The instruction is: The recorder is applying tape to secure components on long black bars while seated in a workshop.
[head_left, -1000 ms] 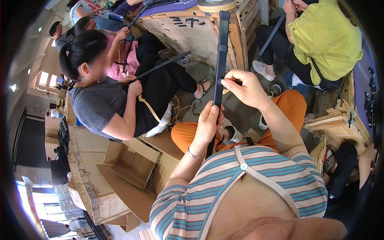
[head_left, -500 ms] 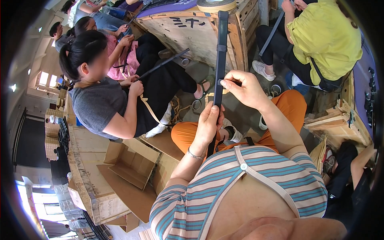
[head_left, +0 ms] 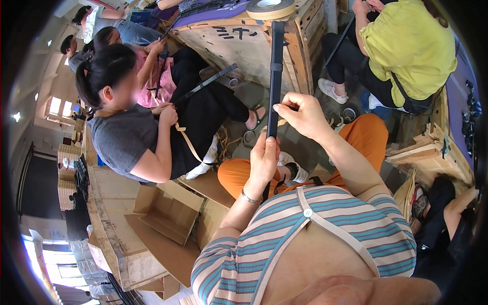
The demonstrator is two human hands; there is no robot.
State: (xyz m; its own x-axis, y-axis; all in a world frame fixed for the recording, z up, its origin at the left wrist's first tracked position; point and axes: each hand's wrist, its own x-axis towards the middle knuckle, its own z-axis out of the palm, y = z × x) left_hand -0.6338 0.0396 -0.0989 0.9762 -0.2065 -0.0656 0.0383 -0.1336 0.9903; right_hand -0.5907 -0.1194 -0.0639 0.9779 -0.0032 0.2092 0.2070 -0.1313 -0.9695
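A long, narrow black bar stands nearly upright in front of me, with a dark band around its upper part. My left hand is closed around its lower end, thumb lying along the near face. Beside the bar's right edge, higher up, my right hand is closed in a pinch, its thumb tip touching the bar. Whatever sits between those fingertips is too small to make out. Just below them shows a bit of tan strip; I cannot tell whether it joins the bar.
A tape roll rests on a wooden crate ahead. To the left, a seated person in grey holds a similar black bar with a tan strip hanging. Someone in yellow sits at right. An open cardboard box lies at lower left.
The bar has shifted slightly left and down, and my right hand has moved a little left with it. My left grip remains. The yellow-clad person's bar has tilted.
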